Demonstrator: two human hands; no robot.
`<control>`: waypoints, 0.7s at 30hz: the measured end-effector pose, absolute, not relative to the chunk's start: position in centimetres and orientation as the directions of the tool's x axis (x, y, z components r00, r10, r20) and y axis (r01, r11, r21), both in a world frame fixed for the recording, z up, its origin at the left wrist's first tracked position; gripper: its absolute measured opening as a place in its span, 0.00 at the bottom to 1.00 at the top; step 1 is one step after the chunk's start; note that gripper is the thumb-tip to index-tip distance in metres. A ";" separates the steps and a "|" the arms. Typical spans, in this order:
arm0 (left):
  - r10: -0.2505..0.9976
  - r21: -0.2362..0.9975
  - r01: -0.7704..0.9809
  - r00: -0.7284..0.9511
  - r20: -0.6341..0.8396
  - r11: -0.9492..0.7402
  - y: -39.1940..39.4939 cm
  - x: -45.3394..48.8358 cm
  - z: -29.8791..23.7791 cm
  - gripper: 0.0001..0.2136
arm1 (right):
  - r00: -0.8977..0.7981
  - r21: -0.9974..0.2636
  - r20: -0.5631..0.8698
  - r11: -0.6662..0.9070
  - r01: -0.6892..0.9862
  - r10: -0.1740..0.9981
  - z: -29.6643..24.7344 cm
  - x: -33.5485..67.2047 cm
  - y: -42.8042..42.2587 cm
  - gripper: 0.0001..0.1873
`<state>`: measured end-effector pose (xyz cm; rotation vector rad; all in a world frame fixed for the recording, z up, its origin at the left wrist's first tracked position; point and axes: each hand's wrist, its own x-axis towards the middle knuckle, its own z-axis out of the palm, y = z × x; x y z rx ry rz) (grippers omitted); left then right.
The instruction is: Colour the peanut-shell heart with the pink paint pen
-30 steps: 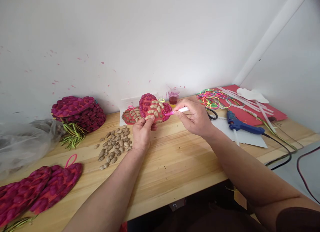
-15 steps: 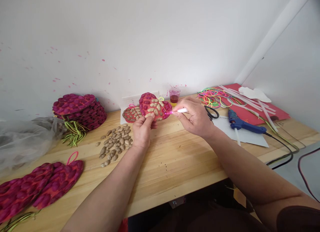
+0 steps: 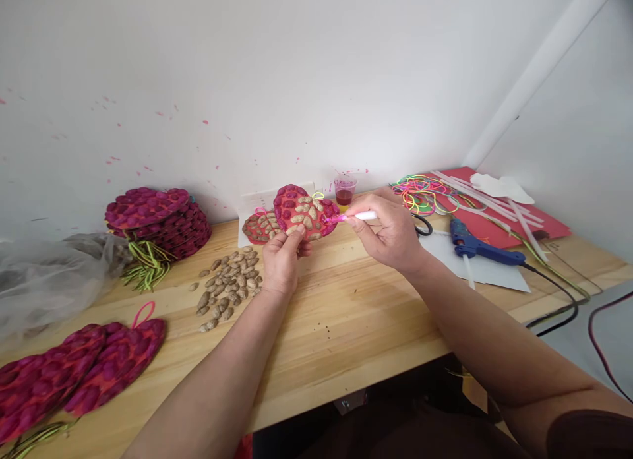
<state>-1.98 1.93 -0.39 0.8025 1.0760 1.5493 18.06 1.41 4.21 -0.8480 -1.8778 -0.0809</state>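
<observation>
While loose nuts [image 3: 230,282] lie left, the left hand [image 3: 283,256] pinches the nut-covered piece [image 3: 291,208] in the middle. The right hand [image 3: 393,231] holds a brush [image 3: 364,215], pink tip [image 3: 339,218] at that piece's right edge. This looks like painting; its plain nuts [image 3: 313,214] likely need gentle dabs.

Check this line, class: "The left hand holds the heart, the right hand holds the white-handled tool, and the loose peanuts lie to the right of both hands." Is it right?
Not quite: the head view shows the loose peanuts to the left of both hands. The left hand does hold the heart, and the right hand the white-handled tool.
</observation>
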 end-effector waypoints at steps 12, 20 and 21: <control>0.975 0.928 -0.368 -0.219 -0.021 -0.063 1.9 -2.0 -0.4 0.18 | -0.127 -0.449 0.802 0.729 0.517 0.583 4.2 18.4 1.7 0.07; 0.973 0.911 -0.409 -0.224 -0.053 -0.045 1.8 -1.9 0.0 0.17 | -0.083 -0.458 0.819 0.734 0.502 0.568 4.0 18.6 1.9 0.05; 0.973 0.909 -0.416 -0.222 -0.057 -0.042 1.8 -1.9 0.0 0.17 | -0.078 -0.473 0.814 0.734 0.488 0.576 4.0 18.6 2.0 0.04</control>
